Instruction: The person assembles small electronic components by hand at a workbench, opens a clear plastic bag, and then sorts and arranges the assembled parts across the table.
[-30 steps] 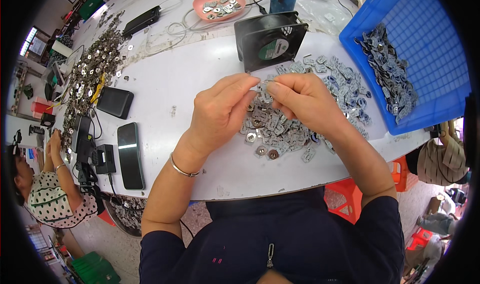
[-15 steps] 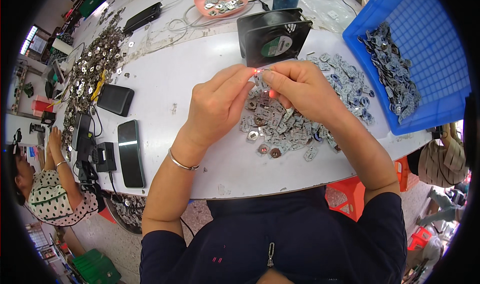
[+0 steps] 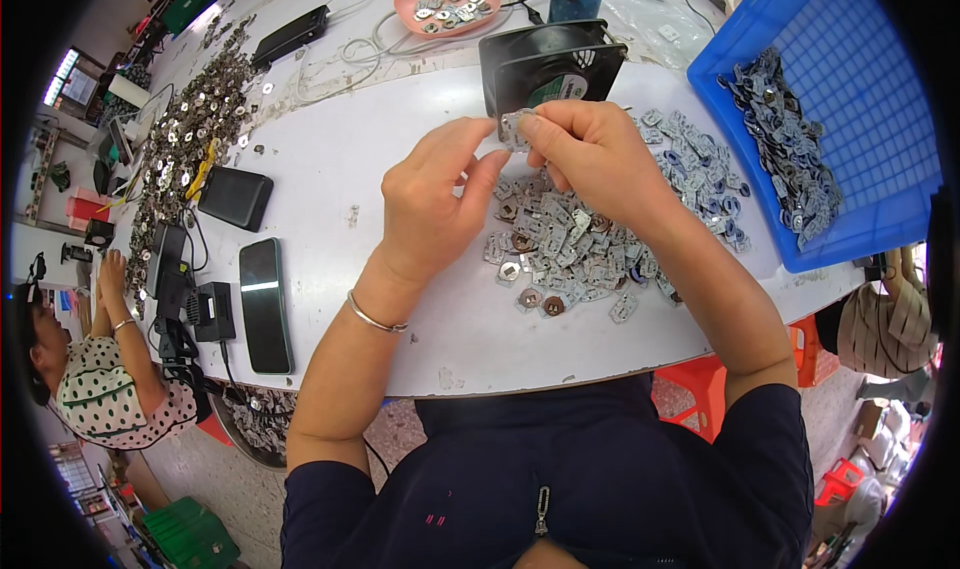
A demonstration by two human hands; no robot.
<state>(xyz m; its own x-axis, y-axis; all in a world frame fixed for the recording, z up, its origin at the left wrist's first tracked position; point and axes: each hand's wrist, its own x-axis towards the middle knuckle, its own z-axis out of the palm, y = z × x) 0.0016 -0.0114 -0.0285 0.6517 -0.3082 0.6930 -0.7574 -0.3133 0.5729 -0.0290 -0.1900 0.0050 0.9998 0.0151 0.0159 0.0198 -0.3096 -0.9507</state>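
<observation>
My right hand point(image 3: 605, 164) pinches a small flat grey metal-looking part point(image 3: 516, 130) between thumb and fingers, just in front of the black fan point(image 3: 508, 72). My left hand point(image 3: 435, 199) is beside it, thumb and forefinger apart with nothing visible between them. The left forefinger's tip is close to the part's left edge; whether they touch I cannot tell. Below both hands lies a heap of similar grey parts point(image 3: 565, 244), with a few brown round pieces point(image 3: 552, 306) at its near edge.
A blue crate point(image 3: 850, 204) with dark grey parts stands at the right. At the back are a pink dish point(image 3: 405, 11) of metal pieces and cables. To the left lie a phone point(image 3: 265, 309), a black box point(image 3: 235, 199) and many scattered small parts point(image 3: 190, 129). Another person point(image 3: 110, 389) sits at far left.
The red glow at my fingertips is gone. My left thumb and forefinger have parted and come off the part, which stays in my right hand and shows more plainly.
</observation>
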